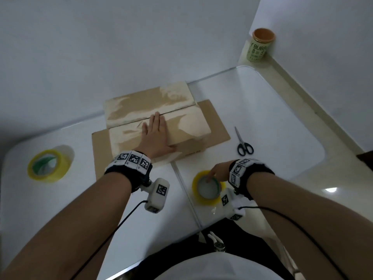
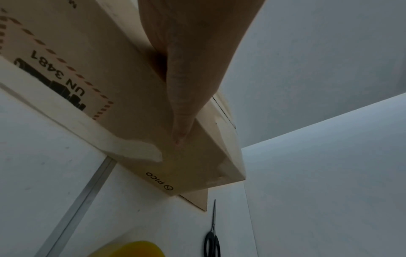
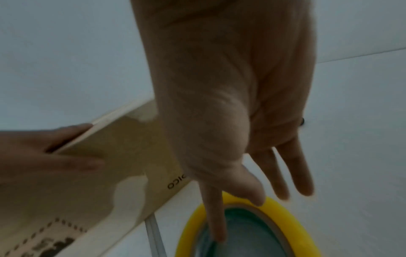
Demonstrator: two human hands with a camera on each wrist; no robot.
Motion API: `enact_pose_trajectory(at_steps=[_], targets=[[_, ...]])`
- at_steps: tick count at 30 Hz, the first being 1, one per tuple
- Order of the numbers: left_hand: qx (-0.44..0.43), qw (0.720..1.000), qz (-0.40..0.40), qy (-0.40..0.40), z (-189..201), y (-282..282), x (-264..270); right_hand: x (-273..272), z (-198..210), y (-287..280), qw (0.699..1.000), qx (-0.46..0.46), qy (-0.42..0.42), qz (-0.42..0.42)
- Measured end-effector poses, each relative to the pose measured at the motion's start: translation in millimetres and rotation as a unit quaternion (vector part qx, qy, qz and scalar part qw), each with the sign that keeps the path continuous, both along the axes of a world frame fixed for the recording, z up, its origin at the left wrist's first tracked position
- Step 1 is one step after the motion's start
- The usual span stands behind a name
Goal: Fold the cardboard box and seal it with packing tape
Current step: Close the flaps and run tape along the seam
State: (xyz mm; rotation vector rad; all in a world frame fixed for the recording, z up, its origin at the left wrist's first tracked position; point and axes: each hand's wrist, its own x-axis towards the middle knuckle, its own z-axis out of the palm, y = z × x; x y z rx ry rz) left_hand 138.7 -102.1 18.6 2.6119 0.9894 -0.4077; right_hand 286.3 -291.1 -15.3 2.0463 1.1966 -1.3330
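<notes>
Step in hand: the flaps are shut and held down; as I judge it, the tape is being fetched and no strip is on the seam yet.
Cardboard box: sits at the middle of the table's far edge, on a flat cardboard sheet. Its two top flaps meet along a seam.
Left hand: laid flat on the near flap with the fingers straight and together. The thumb hangs over the box's front wall.
Right hand: near the table's front edge. The index finger dips into the core of the tape roll and the thumb sits on its yellow rim, pinching the wall lightly. The other fingers are straight. How firm the hold is, I cannot tell.
Other things: a second tape roll by the left edge and scissors just right of the sheet.
Risk, flaps: only the near flap is pressed, so the far one may spring up and open the seam if the palm eases.
Risk, roll: a two-finger pinch could let the roll slip or swing when it is lifted.
Risk, tape end: finding and peeling it with one hand looks awkward. Using both would free the flaps.
Risk, box: it may slide on the loose sheet when tape is pulled across.
</notes>
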Motion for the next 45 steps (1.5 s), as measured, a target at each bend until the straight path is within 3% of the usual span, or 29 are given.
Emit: enact_pose_trajectory(at_steps=[2,4,5,8,9,10,16,26,32,37,42,45], targets=[[-0.001,1.0,0.0,0.001,-1,1,-1,13,-65,-13,1.0,-0.012,-0.018,-0.01],[-0.005,1.0,-0.001,0.003,-1,0,-1,48,-182,-19,1.0,-0.016,-0.021,0.008],[-0.006,1.0,0.0,0.004,0,0,-1,52,-190,-19,1.0,-0.018,-0.01,-0.004],[-0.006,1.0,0.002,0.003,-1,2,-1,18,-95,-22,0.999,0.001,-0.043,-0.02],[-0.005,1.0,0.002,0.003,-1,3,-1,-3,-32,-22,0.999,0.008,-0.036,-0.021],[-0.004,1.0,0.001,0.002,-2,3,-1,-8,-16,-22,0.999,-0.001,-0.035,-0.016],[-0.004,1.0,0.002,0.0,-2,3,-1,-11,-7,-28,0.994,0.067,-0.058,-0.071],[-0.006,1.0,-0.003,-0.004,-2,4,-2,-18,-1,-25,0.991,0.061,-0.111,-0.031],[0.004,1.0,-0.005,-0.014,-4,3,-2,-22,11,-24,0.972,0.213,-0.094,0.019],[0.007,1.0,-0.004,-0.018,-4,3,-1,-12,58,18,0.98,0.188,0.02,-0.055],[0.022,0.999,0.001,-0.027,-5,2,0,19,122,57,0.983,0.154,0.072,-0.072],[0.022,0.999,0.005,-0.031,-6,3,-1,29,161,86,0.962,0.22,0.103,-0.127]])
